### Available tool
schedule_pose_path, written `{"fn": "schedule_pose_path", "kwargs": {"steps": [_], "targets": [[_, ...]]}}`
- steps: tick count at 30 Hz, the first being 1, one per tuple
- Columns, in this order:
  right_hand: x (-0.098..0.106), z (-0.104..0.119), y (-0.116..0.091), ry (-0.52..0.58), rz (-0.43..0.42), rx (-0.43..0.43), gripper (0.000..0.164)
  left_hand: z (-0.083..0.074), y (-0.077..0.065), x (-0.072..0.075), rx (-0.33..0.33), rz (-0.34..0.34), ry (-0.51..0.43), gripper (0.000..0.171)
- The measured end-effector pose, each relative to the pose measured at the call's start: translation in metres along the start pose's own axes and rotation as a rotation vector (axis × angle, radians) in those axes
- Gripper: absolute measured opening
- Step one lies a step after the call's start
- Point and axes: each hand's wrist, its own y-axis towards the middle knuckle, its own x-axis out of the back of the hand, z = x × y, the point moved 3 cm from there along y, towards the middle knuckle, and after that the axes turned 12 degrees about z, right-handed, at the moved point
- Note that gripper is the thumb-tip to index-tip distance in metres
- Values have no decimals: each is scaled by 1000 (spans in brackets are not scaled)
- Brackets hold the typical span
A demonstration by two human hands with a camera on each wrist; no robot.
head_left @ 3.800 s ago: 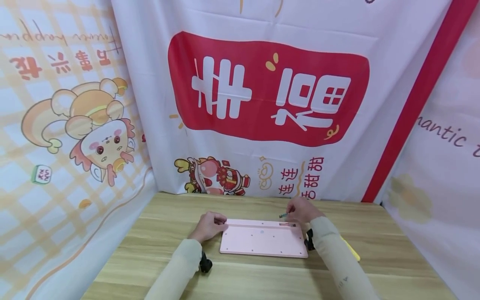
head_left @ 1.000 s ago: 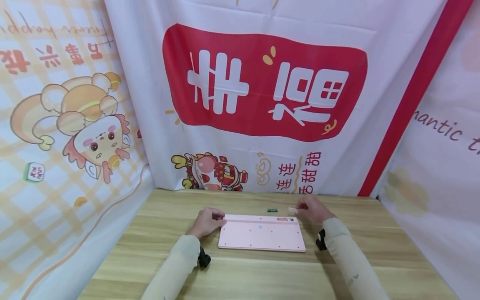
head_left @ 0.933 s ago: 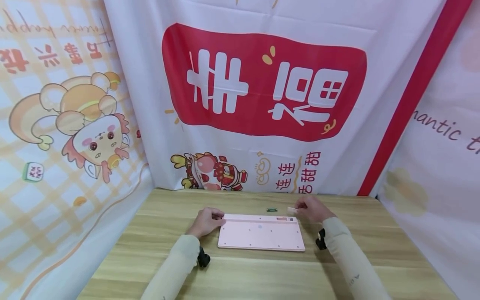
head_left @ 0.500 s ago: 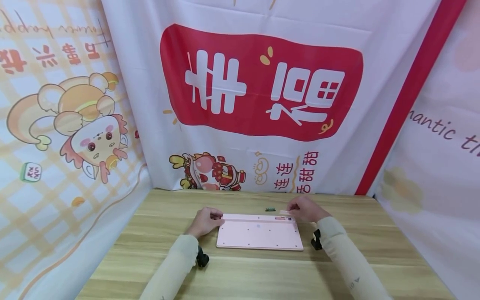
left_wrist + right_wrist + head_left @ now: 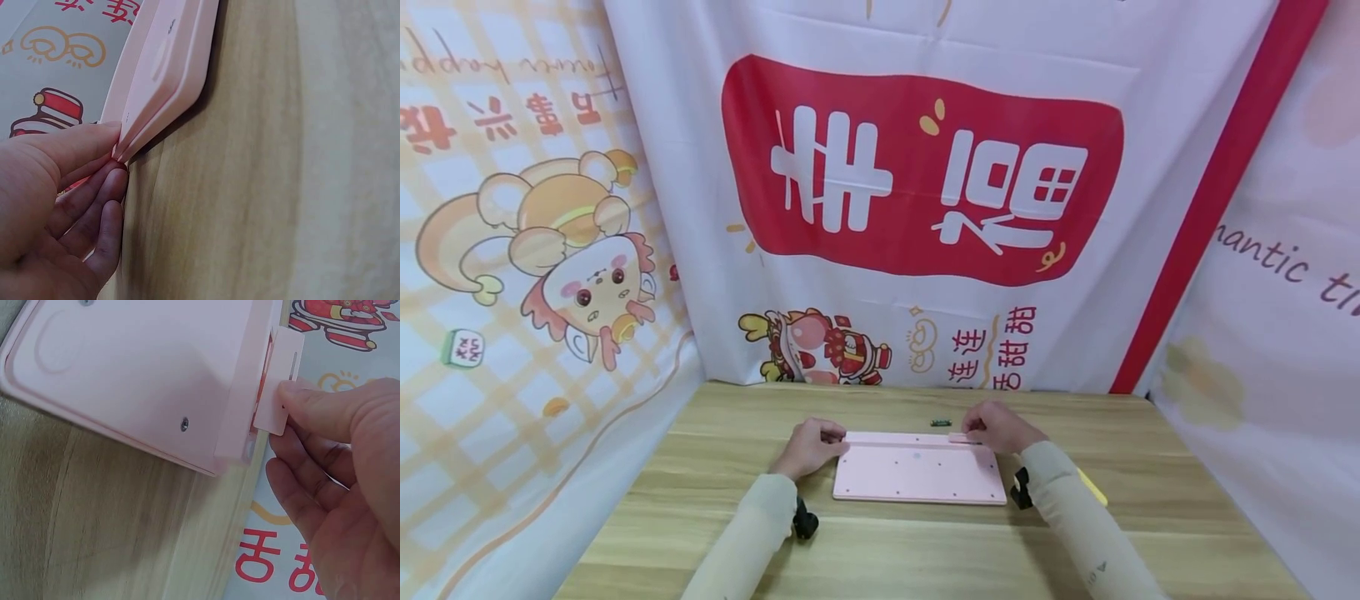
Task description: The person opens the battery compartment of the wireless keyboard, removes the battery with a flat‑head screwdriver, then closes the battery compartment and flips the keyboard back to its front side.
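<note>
A pink keyboard (image 5: 917, 475) lies underside up on the table, small screws dotted over it. My left hand (image 5: 811, 447) pinches its far left corner between thumb and fingers, seen close in the left wrist view. With thumb and fingers my right hand (image 5: 1000, 427) holds a small pink battery cover (image 5: 279, 381) at the battery compartment near the far right corner. In the right wrist view the cover sits over the opening, slightly askew, with a strip of red showing along its edge. A green battery (image 5: 941, 422) lies on the table just behind the keyboard.
A yellow object (image 5: 1092, 487) lies partly hidden behind the right forearm. The wooden table (image 5: 880, 558) ends at a white printed cloth (image 5: 925, 292) hanging close behind the battery. More cloth hangs at both sides.
Earlier the right hand put the battery down behind the keyboard. It then held the cover off to the right and has now brought it left onto the compartment. The left hand keeps its grip.
</note>
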Motion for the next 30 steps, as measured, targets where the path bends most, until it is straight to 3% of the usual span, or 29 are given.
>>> {"fn": "schedule_pose_path", "kwargs": {"steps": [7, 15, 21, 27, 30], "targets": [[-1, -5, 0, 7, 18, -33, 14, -1, -1, -1, 7, 0, 4, 23], [0, -2, -3, 7, 6, -13, 15, 1, 2, -1, -6, -3, -9, 22], [-3, 0, -4, -102, -26, -6, 13, 3, 2, -1, -7, -2, 3, 22], [-8, 6, -8, -259, -67, 90, 7, 2, 2, -1, 1, -3, -3, 21], [-11, 11, -9, -318, -73, 118, 19, 3, 2, -1, 2, -2, 1, 22]]}}
